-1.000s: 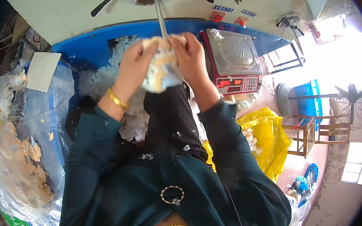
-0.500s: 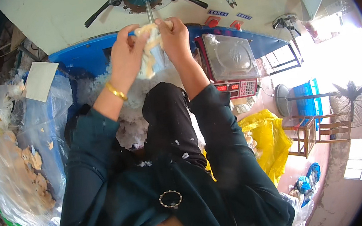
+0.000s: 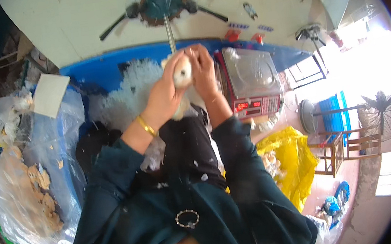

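Counts around the stuffing bench

Two hands (image 3: 164, 94) (image 3: 204, 69) on one cream soft toy (image 3: 182, 77); one metal nozzle (image 3: 170, 34); one digital scale (image 3: 252, 82); one yellow bag (image 3: 292, 163); one clear bag (image 3: 21, 189) holding perhaps a dozen blurred toys; two standing fans (image 3: 382, 114) (image 3: 313, 37).

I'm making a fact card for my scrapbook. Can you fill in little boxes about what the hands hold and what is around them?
Left hand: grips a small cream soft toy from the left
Right hand: pressed on the toy's right side
Above the toy: thin metal tube hanging from a teal machine head
Right of hands: grey digital scale with red display
Under hands: blue bin of white stuffing
Left: clear plastic bag of tan toys
Lower right: yellow plastic bag
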The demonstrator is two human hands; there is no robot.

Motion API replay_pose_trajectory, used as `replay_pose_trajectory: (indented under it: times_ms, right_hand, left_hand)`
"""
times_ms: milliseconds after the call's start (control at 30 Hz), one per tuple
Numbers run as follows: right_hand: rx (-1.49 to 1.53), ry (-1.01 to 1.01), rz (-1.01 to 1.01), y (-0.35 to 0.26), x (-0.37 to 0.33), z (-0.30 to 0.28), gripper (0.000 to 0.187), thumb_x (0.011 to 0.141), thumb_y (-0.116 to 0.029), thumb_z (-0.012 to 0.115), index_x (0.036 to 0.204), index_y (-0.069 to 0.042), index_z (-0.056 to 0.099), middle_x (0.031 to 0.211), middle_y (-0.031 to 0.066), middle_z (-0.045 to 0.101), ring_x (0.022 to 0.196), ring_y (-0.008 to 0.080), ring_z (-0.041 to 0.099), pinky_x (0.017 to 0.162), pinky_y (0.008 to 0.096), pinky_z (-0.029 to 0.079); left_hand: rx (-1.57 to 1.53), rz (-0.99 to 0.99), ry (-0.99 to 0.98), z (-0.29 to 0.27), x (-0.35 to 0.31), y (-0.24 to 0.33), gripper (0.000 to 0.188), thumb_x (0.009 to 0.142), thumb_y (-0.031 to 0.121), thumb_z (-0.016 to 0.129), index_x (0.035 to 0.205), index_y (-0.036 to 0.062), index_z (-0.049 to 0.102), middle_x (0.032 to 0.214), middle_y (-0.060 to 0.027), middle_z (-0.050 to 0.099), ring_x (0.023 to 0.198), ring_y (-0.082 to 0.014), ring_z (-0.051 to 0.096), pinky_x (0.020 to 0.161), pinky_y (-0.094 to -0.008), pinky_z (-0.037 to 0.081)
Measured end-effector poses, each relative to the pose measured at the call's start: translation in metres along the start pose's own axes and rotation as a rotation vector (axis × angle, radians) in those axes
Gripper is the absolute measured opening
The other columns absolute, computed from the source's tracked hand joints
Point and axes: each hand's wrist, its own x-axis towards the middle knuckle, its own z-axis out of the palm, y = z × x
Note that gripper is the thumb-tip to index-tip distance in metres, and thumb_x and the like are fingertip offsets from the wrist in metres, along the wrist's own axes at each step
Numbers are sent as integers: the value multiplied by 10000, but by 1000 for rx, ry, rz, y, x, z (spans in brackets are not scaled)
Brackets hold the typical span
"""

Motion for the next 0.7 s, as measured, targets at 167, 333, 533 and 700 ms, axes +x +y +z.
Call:
replay_pose_trajectory:
  times_ms: [167, 333, 533, 700]
  right_hand:
    - [-275, 84, -316, 33, -27, 12, 263, 999, -257, 457, 1104, -16, 479, 856, 192, 574, 753, 316, 561, 674, 404, 460]
    - [-295, 39, -229, 29, -11, 16, 229, 1008, -197, 455, 1111, -10, 536, 998, 141, 600, 906, 282, 591, 811, 349, 480]
    - [-5, -254, 32, 14, -3, -29, 309, 981, -254, 502, 1172, -16, 547, 1111, 152, 591, 1031, 243, 589, 912, 336, 461]
    - [-612, -326, -177, -21, -32, -10, 607, 875, -318, 644, 1348, -38, 387, 1294, 228, 509, 1145, 411, 523, 953, 444, 453]
  left_hand:
    - [-123, 27, -105, -17, -4, -26, 699, 905, 98, 564, 1500, 83, 198, 1435, -197, 405, 1317, -309, 432, 1094, -378, 334]
    - [94, 115, -26, -25, 6, -3, 652, 912, 178, 584, 1464, 93, 248, 1181, -245, 593, 1004, -436, 616, 832, -454, 512]
    - [180, 20, -46, 9, 4, -8, 646, 881, 238, 614, 1441, 180, 297, 1079, -248, 630, 802, -475, 619, 668, -528, 496]
    - [45, 6, -83, -15, -6, -9, 619, 875, 150, 609, 1420, 215, 323, 1171, -207, 613, 918, -459, 616, 753, -495, 509]
